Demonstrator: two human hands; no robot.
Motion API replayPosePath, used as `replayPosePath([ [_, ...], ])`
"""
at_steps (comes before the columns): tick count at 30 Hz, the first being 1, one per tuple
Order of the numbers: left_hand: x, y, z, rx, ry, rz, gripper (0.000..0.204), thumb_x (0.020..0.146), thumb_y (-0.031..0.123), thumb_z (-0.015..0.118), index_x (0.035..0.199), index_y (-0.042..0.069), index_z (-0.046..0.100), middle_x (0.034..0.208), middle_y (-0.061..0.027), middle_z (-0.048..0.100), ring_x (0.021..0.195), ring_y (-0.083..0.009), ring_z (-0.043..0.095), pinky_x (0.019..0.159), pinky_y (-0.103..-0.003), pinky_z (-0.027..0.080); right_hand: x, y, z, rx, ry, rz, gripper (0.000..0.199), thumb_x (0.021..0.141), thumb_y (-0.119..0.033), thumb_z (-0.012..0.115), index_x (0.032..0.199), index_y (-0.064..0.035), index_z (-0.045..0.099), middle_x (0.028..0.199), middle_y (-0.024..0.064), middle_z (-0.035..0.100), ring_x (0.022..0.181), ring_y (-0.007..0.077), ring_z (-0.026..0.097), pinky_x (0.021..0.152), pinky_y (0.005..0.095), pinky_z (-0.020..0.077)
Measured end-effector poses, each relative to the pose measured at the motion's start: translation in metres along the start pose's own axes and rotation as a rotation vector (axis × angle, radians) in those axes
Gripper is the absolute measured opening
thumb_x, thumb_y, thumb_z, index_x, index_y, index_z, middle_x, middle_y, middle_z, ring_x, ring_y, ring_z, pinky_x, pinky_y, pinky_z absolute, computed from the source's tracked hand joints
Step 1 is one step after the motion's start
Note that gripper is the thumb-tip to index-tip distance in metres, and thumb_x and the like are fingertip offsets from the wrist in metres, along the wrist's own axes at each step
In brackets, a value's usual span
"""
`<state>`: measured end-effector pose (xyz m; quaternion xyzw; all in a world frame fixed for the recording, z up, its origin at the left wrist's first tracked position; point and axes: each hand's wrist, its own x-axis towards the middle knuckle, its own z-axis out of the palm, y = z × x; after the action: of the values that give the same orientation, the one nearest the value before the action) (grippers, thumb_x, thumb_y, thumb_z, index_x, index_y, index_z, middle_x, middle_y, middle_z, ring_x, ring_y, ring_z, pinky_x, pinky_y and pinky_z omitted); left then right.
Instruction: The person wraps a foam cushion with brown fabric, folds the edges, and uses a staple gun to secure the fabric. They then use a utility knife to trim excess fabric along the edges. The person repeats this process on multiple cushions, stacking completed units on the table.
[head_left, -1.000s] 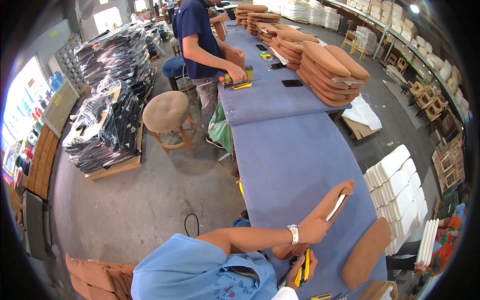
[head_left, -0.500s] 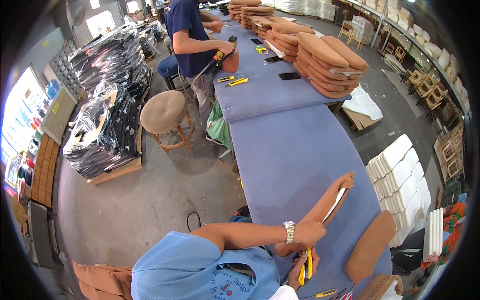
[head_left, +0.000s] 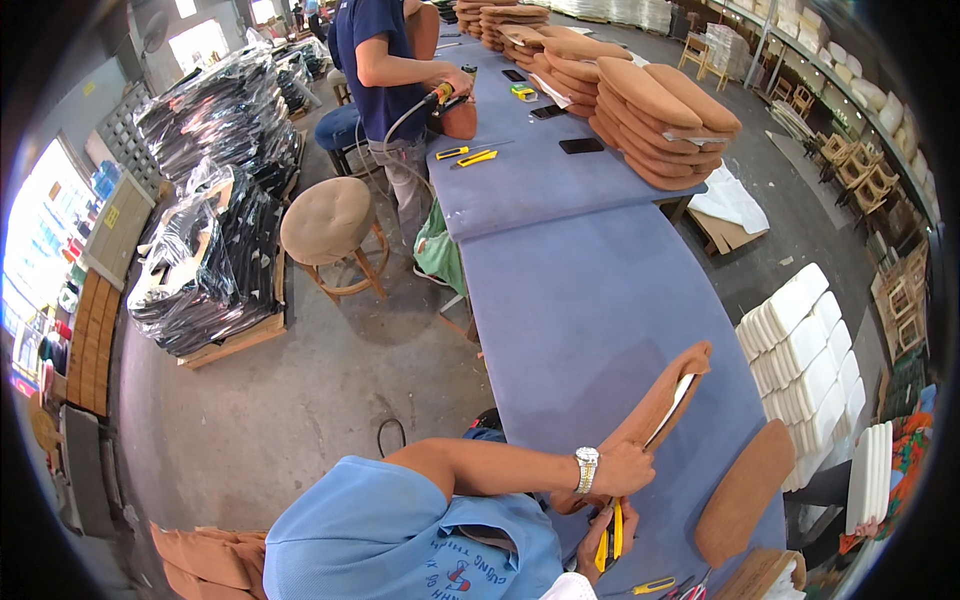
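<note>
A brown upholstered cushion (head_left: 640,418) lies slanted across the near part of the blue-covered table, with white material showing along its long open edge. My left hand (head_left: 627,468), wearing a metal watch, is closed on the cushion's nearer part. Just below it, my right hand (head_left: 594,538) is closed around a yellow utility knife (head_left: 613,535), close to the cushion's near end. Where the blade meets the cushion is hidden. To the right lies another brown oblong cushion (head_left: 742,495), untouched.
Near the table's front lie another yellow cutter (head_left: 654,586) and scissors (head_left: 692,590). Stacked brown cushions (head_left: 650,125), a phone (head_left: 581,146) and yellow cutters (head_left: 476,158) are farther up. A co-worker (head_left: 380,70) holds a hose-fed tool. White pads (head_left: 800,350) stand right; a round stool (head_left: 328,222) stands left.
My hands keep nearly the same place on the cushion and knife. The co-worker's hands and tool have shifted slightly, and a brown piece beyond them now shows more upright.
</note>
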<state>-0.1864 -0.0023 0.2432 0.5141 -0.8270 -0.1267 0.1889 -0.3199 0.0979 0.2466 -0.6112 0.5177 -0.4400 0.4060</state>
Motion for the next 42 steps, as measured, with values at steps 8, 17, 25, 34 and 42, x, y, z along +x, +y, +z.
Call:
replayPosePath([
  [8,0.016,0.003,0.010,0.043,-0.115,0.025,0.013,0.078,0.017,0.073,0.079,0.006,0.080,0.076,-0.0134,0.074,0.076,-0.0290,0.075,0.063,-0.042,0.059,-0.001,0.053,-0.015,-0.121,-0.060,-0.250,0.036,0.101,-0.013,0.061,0.130,0.0079,0.058,0.098,0.0087,0.066,0.077,0.0108,0.057,0.069,0.0247,0.0469],
  [17,0.013,-0.015,0.010,-0.204,-0.081,0.129,0.015,0.078,0.019,0.073,0.081,0.004,0.074,0.078,-0.0157,0.072,0.080,-0.0342,0.074,0.070,-0.044,0.058,-0.010,0.047,-0.015,0.026,0.047,-0.082,0.037,0.102,-0.016,0.063,0.133,0.0050,0.060,0.092,0.0048,0.063,0.069,0.0074,0.053,0.063,0.0229,0.0449],
  [25,0.012,-0.038,-0.015,-0.753,-0.088,-0.110,0.017,0.098,0.020,0.069,0.097,0.004,0.069,0.082,-0.0097,0.071,0.076,-0.0186,0.070,0.070,-0.036,0.057,0.007,0.012,-0.017,0.058,0.098,0.124,0.037,0.100,-0.016,0.068,0.132,0.0016,0.066,0.119,0.0122,0.072,0.105,0.0163,0.067,0.094,0.0301,0.0528],
  [34,0.017,-0.079,-0.024,-1.287,-0.474,-0.370,0.014,0.103,0.016,0.068,0.108,0.004,0.066,0.086,-0.0001,0.066,0.077,-0.0081,0.061,0.070,-0.025,0.049,0.024,-0.004,-0.005,0.070,0.164,0.064,0.032,0.097,-0.010,0.070,0.127,0.0000,0.067,0.105,0.0099,0.074,0.086,0.0125,0.068,0.077,0.0264,0.0552],
  [42,0.008,-0.093,-0.041,-1.238,-0.549,-0.351,0.026,0.104,0.013,0.066,0.127,0.002,0.067,0.090,0.0002,0.068,0.080,-0.0083,0.063,0.075,-0.025,0.052,0.028,-0.005,0.008,-0.003,0.154,-0.026,0.035,0.088,-0.007,0.075,0.123,-0.0024,0.070,0.106,0.0156,0.076,0.088,0.0290,0.075,0.077,0.0348,0.0593],
])
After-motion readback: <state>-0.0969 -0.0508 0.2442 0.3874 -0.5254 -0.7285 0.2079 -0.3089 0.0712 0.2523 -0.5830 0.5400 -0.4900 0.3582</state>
